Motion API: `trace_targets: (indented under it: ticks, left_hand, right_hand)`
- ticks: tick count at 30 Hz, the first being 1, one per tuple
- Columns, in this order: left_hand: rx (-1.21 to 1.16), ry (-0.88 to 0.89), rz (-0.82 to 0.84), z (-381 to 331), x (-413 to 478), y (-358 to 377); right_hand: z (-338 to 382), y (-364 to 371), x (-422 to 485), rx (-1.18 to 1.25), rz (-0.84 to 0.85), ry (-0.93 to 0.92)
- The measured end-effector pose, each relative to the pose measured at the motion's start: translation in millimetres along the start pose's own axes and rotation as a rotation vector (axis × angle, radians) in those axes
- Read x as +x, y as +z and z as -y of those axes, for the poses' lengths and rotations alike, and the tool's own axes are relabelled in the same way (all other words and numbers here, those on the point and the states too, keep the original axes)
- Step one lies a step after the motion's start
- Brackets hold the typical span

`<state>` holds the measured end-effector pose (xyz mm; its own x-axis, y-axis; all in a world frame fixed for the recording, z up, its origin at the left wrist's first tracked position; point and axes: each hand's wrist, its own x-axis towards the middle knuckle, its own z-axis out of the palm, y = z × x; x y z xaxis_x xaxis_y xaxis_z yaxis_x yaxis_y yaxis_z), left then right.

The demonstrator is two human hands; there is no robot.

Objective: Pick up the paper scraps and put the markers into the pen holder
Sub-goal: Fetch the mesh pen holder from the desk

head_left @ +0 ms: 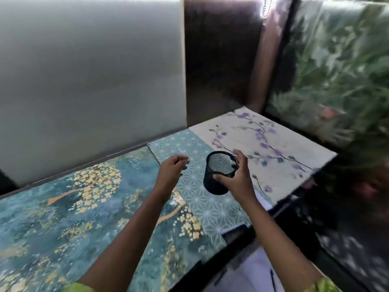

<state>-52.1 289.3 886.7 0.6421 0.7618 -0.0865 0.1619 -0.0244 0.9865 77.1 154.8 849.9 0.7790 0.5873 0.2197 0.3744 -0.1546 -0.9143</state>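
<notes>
A black mesh pen holder (219, 171) is held tilted above the table, its mouth facing me and its inside looking empty. My right hand (235, 178) grips it from the right side, thumb on the front wall and fingers over the far rim. My left hand (172, 169) hovers just left of the holder with curled fingers. A small pale scrap (186, 160) seems pinched at its fingertips, but blur makes this unsure. No markers show on the table. The whole frame is motion-blurred.
The table is covered by three patterned sheets: teal with gold blossoms (73, 207), green geometric (195, 203), cream with purple flowers (263, 144). A white panel (90, 81) stands behind. Plants (336, 70) fill the right. A dark pen-like object (273, 280) lies below the table edge.
</notes>
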Motion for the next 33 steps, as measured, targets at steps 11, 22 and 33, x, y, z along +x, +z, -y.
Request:
trace_targets:
  ticks: [11,22,33]
  left_hand:
    - [-0.054,-0.039,0.334,17.0,-104.4,113.8]
    - [0.027,-0.146,0.555,79.8,-207.7,253.8]
    - [0.208,-0.261,0.709,204.8,-195.5,357.8]
  right_hand:
    - [-27.2,-128.1,-166.9,-0.026,-0.231,0.302]
    - [-100.2,-239.0,-304.3,-0.043,-0.347,0.559]
    - [-262.3,-254.6,-338.6,-0.042,-0.451,0.733]
